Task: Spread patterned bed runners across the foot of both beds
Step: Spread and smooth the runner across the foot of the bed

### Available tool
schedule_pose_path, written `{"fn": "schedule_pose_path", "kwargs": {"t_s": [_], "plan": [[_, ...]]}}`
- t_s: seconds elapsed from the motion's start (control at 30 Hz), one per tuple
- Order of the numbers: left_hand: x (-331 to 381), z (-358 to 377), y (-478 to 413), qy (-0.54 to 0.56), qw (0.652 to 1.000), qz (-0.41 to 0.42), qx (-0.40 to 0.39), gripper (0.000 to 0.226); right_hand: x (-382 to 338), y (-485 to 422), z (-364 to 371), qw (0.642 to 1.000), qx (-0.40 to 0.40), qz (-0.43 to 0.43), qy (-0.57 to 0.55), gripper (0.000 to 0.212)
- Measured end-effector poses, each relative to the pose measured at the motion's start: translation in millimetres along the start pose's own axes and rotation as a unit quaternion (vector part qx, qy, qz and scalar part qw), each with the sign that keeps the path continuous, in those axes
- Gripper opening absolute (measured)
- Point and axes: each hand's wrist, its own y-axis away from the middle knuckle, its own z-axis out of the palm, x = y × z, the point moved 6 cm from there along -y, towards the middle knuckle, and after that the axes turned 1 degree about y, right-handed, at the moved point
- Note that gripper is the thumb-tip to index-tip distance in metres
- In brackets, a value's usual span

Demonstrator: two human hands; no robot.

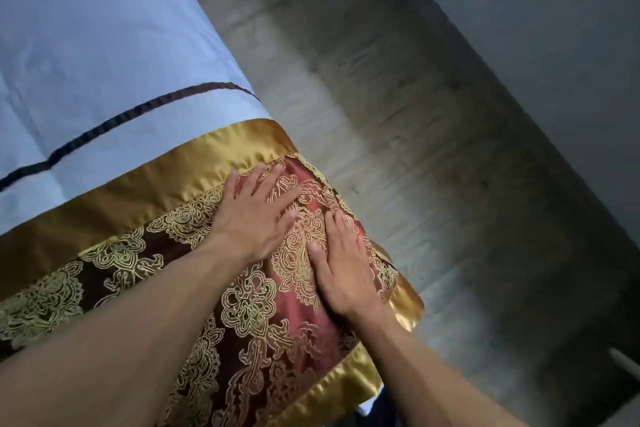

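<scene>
Hands: the left hand [256, 218] and the right hand [344, 274] lie flat side by side, fingers straight, gripping nothing.
Runner: the bed runner [249, 315] is directly under both palms, laid over the white duvet [86, 45].
Long axis: it runs along the forearms, ending just past the fingertips at the floor [433, 132] side.
Nearer hand: the right, by the runner's draped corner; smoothing likely goes that way.

the bed runner [249, 305] lay across the bed [86, 28], hanging over its right edge. the left hand [256, 218] and right hand [346, 274] rested side by side on it. the floor [398, 114] lay to the right, with perhaps a wall [536, 10] beyond.
</scene>
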Motion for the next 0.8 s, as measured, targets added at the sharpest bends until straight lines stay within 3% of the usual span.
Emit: {"fn": "schedule_pose_path", "kwargs": {"t_s": [0.1,0.3,0.43,0.5,0.6,0.7,0.8], "plan": [[-1,7,-4,-0.016,1.000,-0.008,-0.021,0.054,69,50,22,0.993,-0.056,0.102,-0.006,0.084],[4,5,-4,-0.007,0.999,-0.017,-0.032,0.054,116,91,21,0.977,-0.133,0.163,0.040,0.093],[8,6,-5,-0.005,0.999,-0.023,-0.029,0.055,81,51,-3,0.989,-0.042,0.145,0.004,0.083],[7,5,-2,-0.007,1.000,-0.016,-0.008,0.055,51,30,-14,0.996,0.004,0.086,-0.023,0.080],[3,6,8,-0.009,1.000,-0.012,0.010,0.055,34,36,0,0.999,-0.017,0.030,-0.008,0.073],[0,6,15,0.002,1.000,0.000,0.016,0.056,74,79,27,0.987,-0.064,0.147,-0.015,0.076],[-2,2,23,0.021,1.000,0.004,0.021,0.057,108,111,31,0.970,-0.119,0.210,0.018,0.078]]}}
